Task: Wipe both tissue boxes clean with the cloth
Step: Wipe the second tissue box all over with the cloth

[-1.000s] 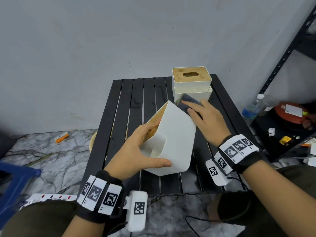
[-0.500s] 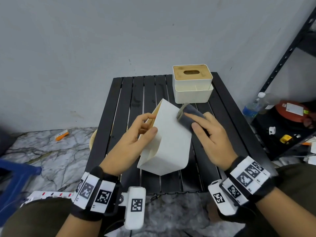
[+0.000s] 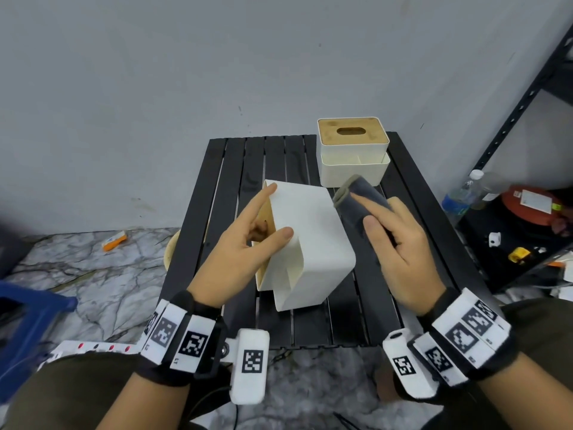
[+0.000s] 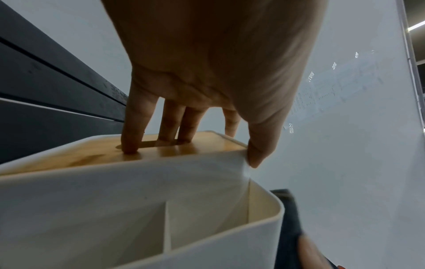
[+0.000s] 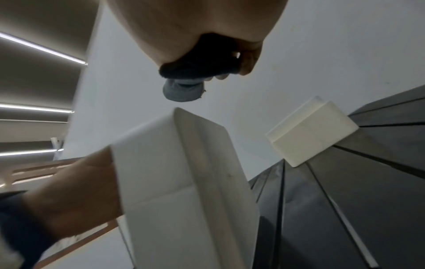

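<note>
The left hand [image 3: 238,246] holds the nearer tissue box [image 3: 310,243], which is tipped on its side above the black slatted tabletop [image 3: 235,162], with the wooden lid facing left. In the left wrist view three fingers [image 4: 135,127] reach to the slot of the lid and the thumb presses on the white edge, so this grip is closed around the box. The right hand [image 3: 397,246] keeps its grip tight on the folded grey cloth [image 3: 356,197], with the fingers on top of it; the cloth is just beside the right wall of the box, but I cannot tell if it touches. The second tissue box [image 3: 353,150] stands upright at the far right of the tabletop, near the grey wall [image 3: 186,72].
</note>
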